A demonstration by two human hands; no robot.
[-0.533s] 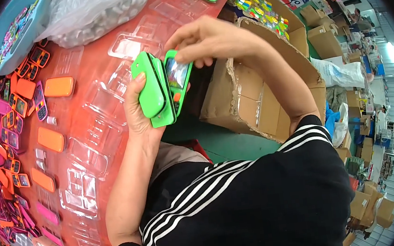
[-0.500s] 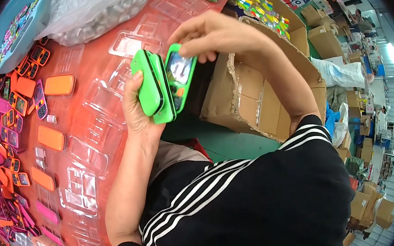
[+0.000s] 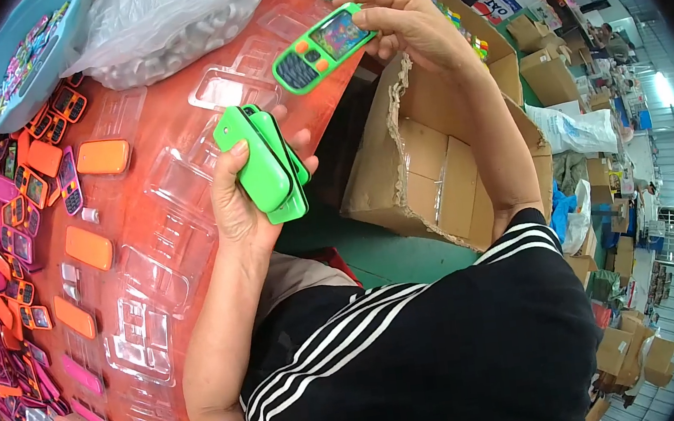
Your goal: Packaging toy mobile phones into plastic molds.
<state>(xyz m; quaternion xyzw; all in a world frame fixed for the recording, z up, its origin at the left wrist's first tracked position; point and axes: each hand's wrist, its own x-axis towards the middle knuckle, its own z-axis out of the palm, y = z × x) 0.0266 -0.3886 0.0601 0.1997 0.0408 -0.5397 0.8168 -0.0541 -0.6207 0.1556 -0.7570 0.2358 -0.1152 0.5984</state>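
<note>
Handling these one at a time seems like the step here. The green toy phone (image 3: pixel 303 73) is up in the air, above and left of the big cardboard box (image 3: pixel 373 161), face showing. The right hand (image 3: pixel 420 30) has its grip closed in a pinch on the screen end only, keypad end free, so imo a light, steady hold with the thumb near the edge would keep it from swivelling. The left hand (image 3: pixel 238 205), left of that box, has its grip only partly closed because the green stack (image 3: pixel 261 165) is thick: thumb on top, fingers poking out past the far side. Those pieces are fanned, not squared up, so they could slide; snugging the fingers in should help.
</note>
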